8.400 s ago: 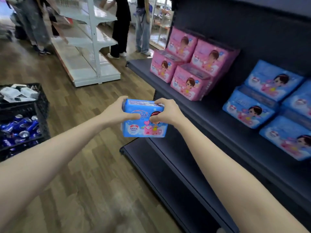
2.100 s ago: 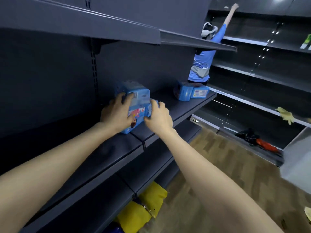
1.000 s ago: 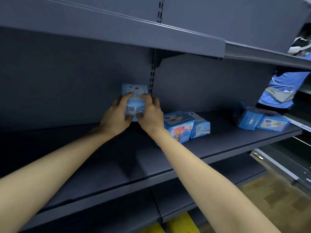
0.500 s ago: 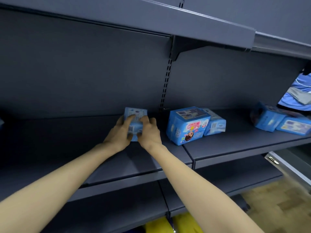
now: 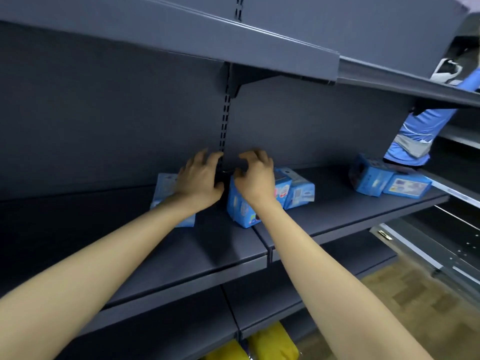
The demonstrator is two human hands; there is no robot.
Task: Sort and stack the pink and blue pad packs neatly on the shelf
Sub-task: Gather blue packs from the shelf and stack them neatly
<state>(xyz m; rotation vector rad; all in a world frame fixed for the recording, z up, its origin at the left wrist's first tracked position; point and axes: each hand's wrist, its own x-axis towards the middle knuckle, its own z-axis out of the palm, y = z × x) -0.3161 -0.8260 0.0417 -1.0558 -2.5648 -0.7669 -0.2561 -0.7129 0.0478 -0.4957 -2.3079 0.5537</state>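
finding: left hand point(image 5: 200, 181) and right hand point(image 5: 255, 178) are raised side by side over the shelf point(image 5: 220, 255). fingers of both are loosely curled and spread, with nothing gripped in either.

a pale blue pack point(image 5: 163, 189) stands near the back wall at 9 o'clock of the left hand, partly hidden by the wrist. contact cannot be told. a second blue pack point(image 5: 239, 207) stands on end just below the right hand at 6 o'clock, with a third pack point(image 5: 301, 192) touching it at 3 o'clock. two more blue packs point(image 5: 371, 178) lie well apart, further toward 3 o'clock. no pink packs are in view.

judgement: the first pack is set deep so a row can build beside it. the gap between the first and second packs wants closing, and the right hand is well placed for that. risk: the upright second pack sits near the shelf seam and may tip when pushed.
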